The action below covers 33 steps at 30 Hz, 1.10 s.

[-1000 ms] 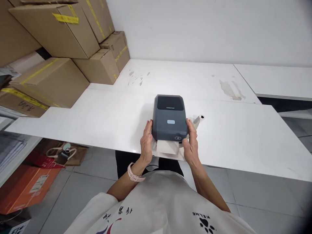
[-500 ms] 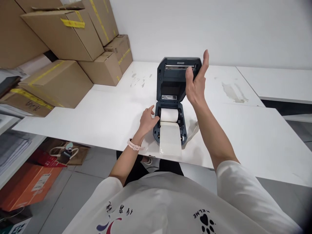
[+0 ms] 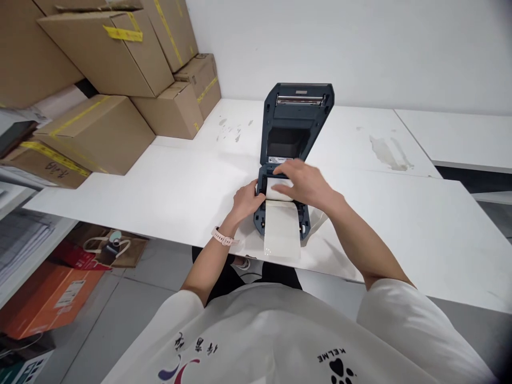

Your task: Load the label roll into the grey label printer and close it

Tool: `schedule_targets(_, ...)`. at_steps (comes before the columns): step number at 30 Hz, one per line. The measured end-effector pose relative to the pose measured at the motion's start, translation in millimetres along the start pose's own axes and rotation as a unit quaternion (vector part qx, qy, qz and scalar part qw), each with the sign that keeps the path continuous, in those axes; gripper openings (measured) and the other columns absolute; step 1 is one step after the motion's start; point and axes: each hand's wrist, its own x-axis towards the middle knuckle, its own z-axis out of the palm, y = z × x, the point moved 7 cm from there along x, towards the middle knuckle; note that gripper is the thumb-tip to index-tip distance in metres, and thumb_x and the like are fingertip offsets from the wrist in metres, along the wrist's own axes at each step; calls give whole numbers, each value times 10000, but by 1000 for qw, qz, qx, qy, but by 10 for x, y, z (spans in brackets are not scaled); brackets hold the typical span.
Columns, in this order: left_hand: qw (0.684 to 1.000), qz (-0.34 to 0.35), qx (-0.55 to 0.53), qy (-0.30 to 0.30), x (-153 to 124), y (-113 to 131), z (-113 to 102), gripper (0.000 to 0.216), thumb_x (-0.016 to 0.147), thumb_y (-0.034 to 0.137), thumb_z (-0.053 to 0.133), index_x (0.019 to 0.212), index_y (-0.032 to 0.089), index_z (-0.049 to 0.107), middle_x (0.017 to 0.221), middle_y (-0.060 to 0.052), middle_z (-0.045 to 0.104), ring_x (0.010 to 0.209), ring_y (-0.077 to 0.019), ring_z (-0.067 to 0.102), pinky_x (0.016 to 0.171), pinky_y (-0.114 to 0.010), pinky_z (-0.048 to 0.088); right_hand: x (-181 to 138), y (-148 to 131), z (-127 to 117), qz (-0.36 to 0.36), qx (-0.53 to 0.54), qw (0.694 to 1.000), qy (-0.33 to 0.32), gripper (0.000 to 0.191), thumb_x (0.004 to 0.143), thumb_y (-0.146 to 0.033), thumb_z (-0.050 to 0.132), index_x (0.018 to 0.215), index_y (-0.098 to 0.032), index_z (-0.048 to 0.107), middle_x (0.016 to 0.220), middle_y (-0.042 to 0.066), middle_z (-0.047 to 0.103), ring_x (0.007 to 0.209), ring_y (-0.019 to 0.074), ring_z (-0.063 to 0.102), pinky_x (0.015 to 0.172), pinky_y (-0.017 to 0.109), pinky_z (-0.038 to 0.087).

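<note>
A dark label printer (image 3: pixel 260 216) stands near the table's front edge with its lid (image 3: pixel 273 114) tipped up and back. Inside its base sits a roll of white labels (image 3: pixel 272 188), and a strip of label paper (image 3: pixel 282 229) runs from it over the printer's front. My left hand (image 3: pixel 247 201) grips the left side wall of the base, thumb on the rim. Above the roll hovers my right hand (image 3: pixel 306 184), slightly blurred, thumb and fingers apart; it covers the roll's right part. Whether its fingertips touch the roll I cannot tell.
Cardboard boxes (image 3: pixel 108 130) with yellow tape are stacked at the left, against the wall. The white table (image 3: pixel 192 181) extends to both sides of the printer. Below it on the left, an orange box (image 3: pixel 52 304) and a paper bag (image 3: pixel 128 253) stand on the floor.
My right hand has come off the raised lid and down over the label roll. The lid stays up without it. My left hand has closed onto the printer's left side.
</note>
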Motion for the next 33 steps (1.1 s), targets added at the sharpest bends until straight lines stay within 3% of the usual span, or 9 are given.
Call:
schedule_targets(4, 1000, 2, 11, 1, 3, 20, -5, 580, 798, 195, 513, 1364, 192, 638, 791, -60, 695, 809, -268, 644, 711, -345, 438, 139, 154, 580, 24, -35, 976, -214, 653, 797, -423, 743, 1385, -199, 569, 1259, 165, 721, 1102, 385, 692, 866, 498, 557)
schedule_targets(7, 1000, -5, 1, -1, -2, 5, -5, 594, 798, 200, 513, 1381, 194, 626, 779, -52, 690, 794, -262, 640, 697, -340, 438, 235, 249, 625, 33, 1, 965, -260, 786, 724, -410, 790, 1436, -183, 548, 1231, 162, 737, 1077, 383, 711, 878, 501, 570)
schedule_targets(12, 1000, 4, -8, -6, -3, -12, 3, 625, 808, 240, 505, 1423, 185, 599, 776, -40, 669, 750, -246, 613, 667, -331, 417, 77, 370, 45, -47, 249, 953, -164, 810, 637, -430, 870, 1395, -310, 611, 1408, 36, 678, 1215, 309, 676, 1016, 448, 566)
schedule_targets(15, 1000, 4, -22, -2, 0, -27, 2, 639, 800, 236, 502, 1428, 171, 599, 741, -31, 642, 730, -234, 594, 666, -326, 407, -121, 762, -321, 4, 374, 925, -61, 863, 567, -421, 936, 1360, -273, 630, 1334, 70, 713, 1193, 323, 680, 995, 452, 574)
schedule_targets(17, 999, 2, -35, -3, -1, -34, 4, 643, 794, 234, 500, 1427, 175, 601, 708, -17, 613, 705, -223, 573, 660, -321, 399, -233, 1137, -416, 73, 432, 899, 15, 899, 535, -392, 962, 1352, -259, 612, 1291, 90, 723, 1162, 319, 689, 949, 443, 587)
schedule_targets(20, 999, -1, -54, -3, -6, -38, 7, 643, 782, 234, 501, 1414, 181, 609, 670, 1, 567, 671, -208, 535, 644, -315, 381, -342, 1723, -280, 176, 466, 863, 88, 907, 502, -347, 970, 1323, -254, 598, 1239, 95, 730, 1110, 291, 705, 894, 394, 588)
schedule_targets(24, 998, -7, -68, 0, -10, -42, 8, 626, 773, 225, 505, 1384, 188, 634, 664, 8, 550, 660, -193, 510, 644, -309, 375, -357, 2272, 154, 248, 465, 843, 109, 893, 396, -305, 964, 1213, -225, 611, 1158, 85, 739, 1041, 263, 711, 889, 372, 580)
schedule_targets(29, 998, -10, -69, 0, -20, -31, 0, 628, 775, 220, 507, 1388, 180, 636, 662, 9, 542, 659, -184, 497, 639, -304, 365, -415, 2467, 550, 277, 451, 844, 88, 898, 411, -271, 948, 1235, -214, 596, 1210, 107, 727, 1040, 266, 702, 838, 393, 605)
schedule_targets(33, 997, -8, -78, -8, -30, -19, 0, 638, 785, 223, 500, 1411, 178, 615, 666, 11, 542, 660, -182, 494, 639, -304, 362, -820, 2430, 488, 263, 479, 830, 111, 775, 624, -350, 887, 1334, -289, 583, 1389, 110, 670, 1232, 280, 672, 1004, 456, 578)
